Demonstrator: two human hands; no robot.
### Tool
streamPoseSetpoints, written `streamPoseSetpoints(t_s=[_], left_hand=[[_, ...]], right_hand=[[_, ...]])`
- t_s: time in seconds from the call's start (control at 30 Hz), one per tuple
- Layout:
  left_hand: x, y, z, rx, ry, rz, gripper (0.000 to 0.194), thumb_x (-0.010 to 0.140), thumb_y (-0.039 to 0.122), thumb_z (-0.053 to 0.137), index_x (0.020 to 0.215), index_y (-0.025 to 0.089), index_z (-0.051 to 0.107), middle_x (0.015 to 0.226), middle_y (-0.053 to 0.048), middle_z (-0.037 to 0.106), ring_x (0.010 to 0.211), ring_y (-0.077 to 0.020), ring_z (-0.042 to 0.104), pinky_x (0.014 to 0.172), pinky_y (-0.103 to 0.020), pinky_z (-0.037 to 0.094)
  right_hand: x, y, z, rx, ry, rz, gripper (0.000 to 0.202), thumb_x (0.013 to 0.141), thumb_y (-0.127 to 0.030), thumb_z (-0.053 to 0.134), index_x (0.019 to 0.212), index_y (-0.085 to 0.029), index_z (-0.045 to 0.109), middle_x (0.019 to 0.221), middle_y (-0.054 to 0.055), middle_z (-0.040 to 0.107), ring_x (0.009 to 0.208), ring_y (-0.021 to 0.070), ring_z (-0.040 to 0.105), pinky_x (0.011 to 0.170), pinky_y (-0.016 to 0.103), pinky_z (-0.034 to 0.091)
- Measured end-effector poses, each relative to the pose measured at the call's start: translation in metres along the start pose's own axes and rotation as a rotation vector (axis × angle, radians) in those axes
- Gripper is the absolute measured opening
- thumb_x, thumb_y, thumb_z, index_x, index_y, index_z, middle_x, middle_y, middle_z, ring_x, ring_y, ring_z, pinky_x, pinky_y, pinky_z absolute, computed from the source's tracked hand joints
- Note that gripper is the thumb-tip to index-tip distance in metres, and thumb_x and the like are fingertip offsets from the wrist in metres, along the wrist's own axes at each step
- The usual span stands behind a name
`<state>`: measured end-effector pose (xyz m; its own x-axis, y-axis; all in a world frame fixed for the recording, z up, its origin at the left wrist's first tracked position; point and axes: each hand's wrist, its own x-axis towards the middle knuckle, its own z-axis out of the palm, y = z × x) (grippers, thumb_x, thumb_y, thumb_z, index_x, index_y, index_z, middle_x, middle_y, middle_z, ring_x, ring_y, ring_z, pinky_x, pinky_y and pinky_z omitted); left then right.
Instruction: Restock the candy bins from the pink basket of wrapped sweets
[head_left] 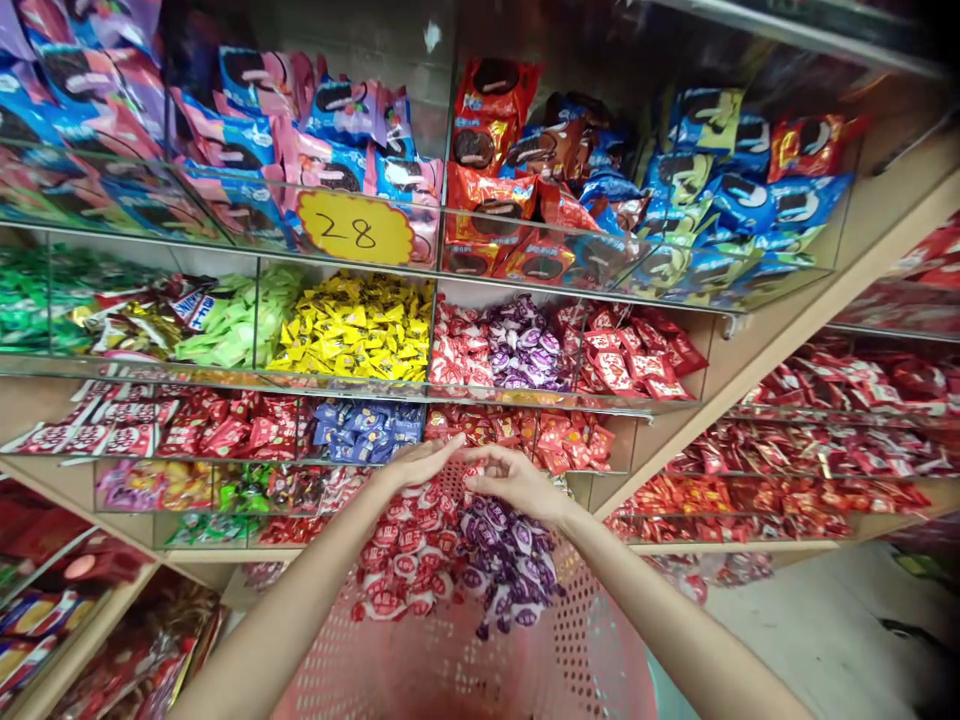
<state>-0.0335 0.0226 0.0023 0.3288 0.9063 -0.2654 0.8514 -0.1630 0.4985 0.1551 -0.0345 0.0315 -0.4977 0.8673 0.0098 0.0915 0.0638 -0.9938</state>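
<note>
My left hand (422, 462) reaches over the far part of a pink perforated plastic basket (585, 640), its fingers stretched out and holding nothing that I can see. Facing it, my right hand (517, 482) has loosely curved fingers with a gap between thumb and forefinger, and no item shows in it. The fingertips of both hands come close together. Below them, red-and-white wrapped candies (409, 555) lie on the left in the basket. Purple-and-white wrapped candies (514, 565) lie beside them on the right, under my right hand.
Tiered shelves with clear dividers hold yellow candies (360, 330), purple candies (527, 345), blue packets (367, 432) and cookie packs (495, 200). A yellow price tag (356, 228) reads 28. A slanted wooden shelf side (780, 340) rises to the right, with pale floor (795, 630) below.
</note>
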Motion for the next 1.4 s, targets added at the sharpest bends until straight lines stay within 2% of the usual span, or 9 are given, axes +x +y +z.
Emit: streamPoseSetpoints(t_s=[0.13,0.27,0.37,0.57,0.7,0.93,1.17,1.3,1.4], left_hand=[[0.002,-0.001,0.002,0.006,-0.001,0.006,0.08,0.074,0.069,0.001,0.123,0.025,0.046,0.127,-0.004,0.047,0.115,-0.0256,0.043,0.094,-0.037,0.03],[0.003,-0.001,0.003,-0.002,0.006,-0.021,0.081,0.073,0.071,0.002,0.125,0.025,0.044,0.13,-0.005,0.044,0.118,-0.0261,0.039,0.096,-0.038,0.028],[0.002,-0.001,0.002,-0.003,0.001,-0.032,0.082,0.073,0.071,0.002,0.128,0.024,0.041,0.132,-0.005,0.04,0.121,-0.0265,0.036,0.097,-0.038,0.026],[-0.003,0.002,-0.001,-0.023,-0.004,0.007,0.082,0.072,0.072,0.001,0.126,0.027,0.042,0.131,-0.003,0.043,0.118,-0.0265,0.039,0.097,-0.038,0.027],[-0.004,0.002,-0.001,-0.014,0.009,0.011,0.081,0.073,0.071,0.001,0.121,0.026,0.047,0.125,-0.002,0.049,0.114,-0.0262,0.044,0.094,-0.037,0.031],[0.001,-0.004,0.003,0.015,0.008,0.044,0.076,0.075,0.067,0.001,0.121,0.026,0.046,0.127,-0.001,0.047,0.115,-0.0239,0.043,0.095,-0.035,0.03],[0.0,-0.005,0.002,0.021,0.018,0.041,0.074,0.076,0.066,0.002,0.108,0.026,0.056,0.116,-0.001,0.057,0.109,-0.0235,0.049,0.091,-0.034,0.034],[-0.001,-0.004,0.001,0.005,0.03,0.034,0.074,0.076,0.067,0.004,0.106,0.026,0.057,0.114,-0.001,0.059,0.109,-0.024,0.049,0.09,-0.034,0.034],[-0.001,-0.004,0.002,-0.002,0.045,0.035,0.075,0.075,0.069,0.004,0.109,0.026,0.056,0.117,-0.001,0.057,0.108,-0.0241,0.049,0.091,-0.034,0.034]], right_hand=[[-0.001,0.034,0.004,-0.137,0.057,-0.001,0.027,0.064,-0.035,0.066,0.084,-0.02,0.054,0.067,-0.004,0.055,0.059,0.0103,0.05,0.057,0.025,0.041],[0.003,0.058,0.007,-0.384,0.128,-0.067,0.031,0.065,-0.029,0.064,0.092,-0.019,0.054,0.08,0.0,0.057,0.073,0.0139,0.053,0.065,0.027,0.042],[0.006,0.066,0.008,-0.602,0.147,-0.099,0.029,0.069,-0.026,0.061,0.096,-0.018,0.057,0.09,0.004,0.058,0.082,0.0161,0.053,0.073,0.029,0.041],[0.013,0.065,0.015,-1.019,0.251,-0.031,0.022,0.074,-0.031,0.057,0.091,-0.018,0.06,0.093,0.008,0.059,0.092,0.0225,0.051,0.078,0.033,0.038],[0.022,0.067,0.022,-1.033,0.234,0.003,0.022,0.078,-0.03,0.05,0.094,-0.016,0.056,0.094,0.008,0.059,0.09,0.0205,0.053,0.077,0.03,0.039],[0.031,0.079,0.03,-1.062,0.222,-0.003,0.022,0.08,-0.026,0.047,0.098,-0.014,0.052,0.1,0.011,0.056,0.093,0.0203,0.053,0.078,0.028,0.04],[0.033,0.08,0.034,-1.162,0.183,0.13,0.026,0.077,-0.024,0.049,0.102,-0.015,0.048,0.096,0.01,0.061,0.089,0.0212,0.056,0.072,0.028,0.039],[0.029,0.071,0.032,-1.238,0.152,0.142,0.027,0.077,-0.025,0.049,0.102,-0.015,0.05,0.094,0.012,0.062,0.089,0.0226,0.057,0.072,0.029,0.038],[0.027,0.046,0.027,-1.259,0.147,0.079,0.026,0.077,-0.024,0.049,0.101,-0.015,0.051,0.095,0.011,0.062,0.089,0.0216,0.056,0.07,0.027,0.037]])
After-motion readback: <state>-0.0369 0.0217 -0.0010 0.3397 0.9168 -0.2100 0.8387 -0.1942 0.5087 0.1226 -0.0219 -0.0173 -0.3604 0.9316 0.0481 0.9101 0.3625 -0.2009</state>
